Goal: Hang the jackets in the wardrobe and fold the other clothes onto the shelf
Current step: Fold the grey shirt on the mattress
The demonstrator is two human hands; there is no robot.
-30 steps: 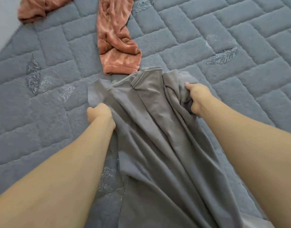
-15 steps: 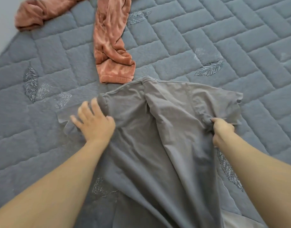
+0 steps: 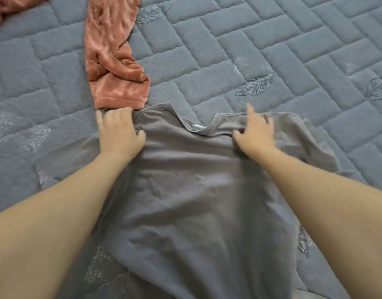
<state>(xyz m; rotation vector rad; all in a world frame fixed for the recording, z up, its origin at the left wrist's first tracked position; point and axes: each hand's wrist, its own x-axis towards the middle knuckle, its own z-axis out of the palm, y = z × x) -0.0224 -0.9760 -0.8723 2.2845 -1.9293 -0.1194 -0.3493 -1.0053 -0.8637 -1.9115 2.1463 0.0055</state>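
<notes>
A grey T-shirt point(image 3: 192, 190) lies spread front-up on the quilted bed cover, neckline and white label pointing away from me. My left hand point(image 3: 118, 132) rests flat on its left shoulder with fingers spread. My right hand point(image 3: 255, 131) presses on the right shoulder beside the collar, fingers extended and blurred. Neither hand grips the cloth. Both sleeves lie out to the sides.
A rust-orange velvet garment point(image 3: 112, 55) lies just beyond the left hand, its cuff touching the shirt's shoulder; more of it shows at the top-left corner point(image 3: 11, 5). The grey quilted bed cover point(image 3: 272, 50) with leaf embroidery fills the rest.
The bunched shirt was pulled open and laid flat. Both hands let go of the fabric and now lie open on the shoulders near the collar.
</notes>
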